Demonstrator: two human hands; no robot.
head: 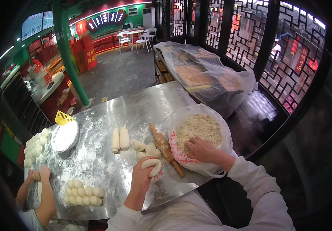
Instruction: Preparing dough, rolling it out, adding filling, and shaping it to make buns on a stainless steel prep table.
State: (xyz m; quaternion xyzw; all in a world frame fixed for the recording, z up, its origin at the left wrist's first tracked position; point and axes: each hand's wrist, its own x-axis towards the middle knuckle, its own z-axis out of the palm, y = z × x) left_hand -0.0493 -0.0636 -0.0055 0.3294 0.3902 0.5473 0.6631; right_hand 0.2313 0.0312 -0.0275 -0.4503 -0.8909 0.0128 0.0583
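My left hand (142, 178) holds a piece of dough (152, 166), shaped like a cup with a hollow in it, above the steel table. My right hand (199, 150) reaches into a plastic bag (180, 156) and touches the pale crumbly filling (202, 125); its fingertips are partly hidden there. Between the two hands lies a floury wooden rolling pin (163, 147), close against the bag. Just beyond my left hand are several torn dough lumps (152, 149), with two dough rolls (124, 138) to their left.
Shaped dough balls (83, 193) sit in rows near the table's front edge. A co-worker's hands (43, 173) grip a rolling pin at the left. Behind them stand a bowl of flour (65, 137), a yellow basket (63, 117) and more dough pieces (35, 147). Plastic sheeting (206, 66) covers a rack.
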